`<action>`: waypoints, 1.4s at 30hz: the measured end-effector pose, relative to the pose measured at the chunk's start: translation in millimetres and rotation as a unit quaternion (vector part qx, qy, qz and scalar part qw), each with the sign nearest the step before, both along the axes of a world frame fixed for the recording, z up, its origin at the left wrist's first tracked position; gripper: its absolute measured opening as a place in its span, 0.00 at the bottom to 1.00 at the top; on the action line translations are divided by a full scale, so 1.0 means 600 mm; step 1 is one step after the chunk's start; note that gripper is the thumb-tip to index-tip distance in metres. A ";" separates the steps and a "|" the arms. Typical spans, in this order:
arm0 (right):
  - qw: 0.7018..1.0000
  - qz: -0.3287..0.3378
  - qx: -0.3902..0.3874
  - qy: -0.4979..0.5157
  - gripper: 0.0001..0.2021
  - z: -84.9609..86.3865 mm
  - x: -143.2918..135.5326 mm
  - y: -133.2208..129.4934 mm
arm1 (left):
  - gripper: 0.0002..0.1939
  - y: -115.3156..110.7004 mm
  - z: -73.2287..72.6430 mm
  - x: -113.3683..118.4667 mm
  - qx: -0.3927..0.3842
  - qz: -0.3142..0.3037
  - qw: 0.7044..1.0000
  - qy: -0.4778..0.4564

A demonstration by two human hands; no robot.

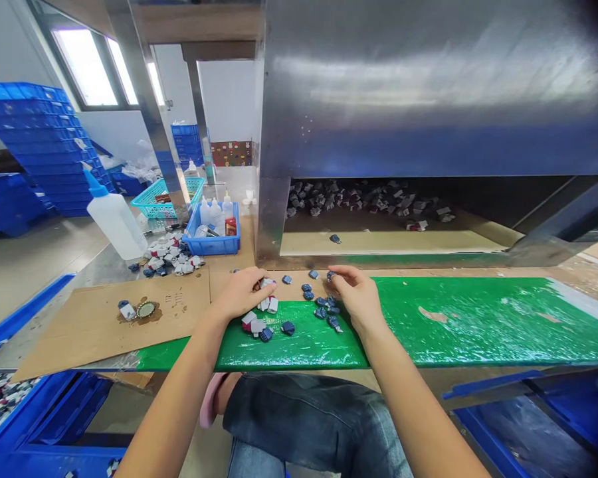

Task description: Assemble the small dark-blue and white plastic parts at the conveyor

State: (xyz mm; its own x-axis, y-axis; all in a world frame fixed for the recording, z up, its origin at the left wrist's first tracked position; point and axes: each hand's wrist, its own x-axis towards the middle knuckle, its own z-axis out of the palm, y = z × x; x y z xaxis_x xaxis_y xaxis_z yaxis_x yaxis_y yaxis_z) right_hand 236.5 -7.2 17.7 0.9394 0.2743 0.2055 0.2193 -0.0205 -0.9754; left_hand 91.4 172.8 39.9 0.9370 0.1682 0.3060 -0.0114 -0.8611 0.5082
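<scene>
My left hand curls over a few small white-and-grey pieces at the near side of the bench; its fingers are bent round one of them. Just below it lie more white and dark red pieces. My right hand pinches a small dark blue piece between thumb and forefinger. Under that hand, a loose group of dark blue pieces rests on the green sheet. A single dark blue piece lies between the hands.
A metal cabinet has a low opening with many pieces inside. To the left stand a white squeeze bottle, a blue basket of small bottles, a heap of pieces and cardboard with a bottle cap.
</scene>
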 end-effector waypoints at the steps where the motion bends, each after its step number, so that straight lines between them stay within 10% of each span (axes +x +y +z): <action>1: 1.000 -0.001 0.001 0.001 0.12 -0.001 0.001 0.000 | 0.13 0.000 0.000 0.000 0.000 0.001 1.000 0.001; 42: 0.958 0.279 -0.007 -0.068 0.13 0.035 -0.051 0.015 | 0.16 -0.047 0.001 0.009 0.093 -0.051 0.983 -0.146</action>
State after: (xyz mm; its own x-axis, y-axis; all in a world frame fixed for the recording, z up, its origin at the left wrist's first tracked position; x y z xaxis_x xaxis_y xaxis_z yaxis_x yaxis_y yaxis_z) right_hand 205.9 1.9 38.5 0.6106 0.7296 0.3079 0.3247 0.1241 -0.9377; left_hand 97.0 144.5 40.6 0.8135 -0.0076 0.5816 -0.2254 -0.9259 0.3033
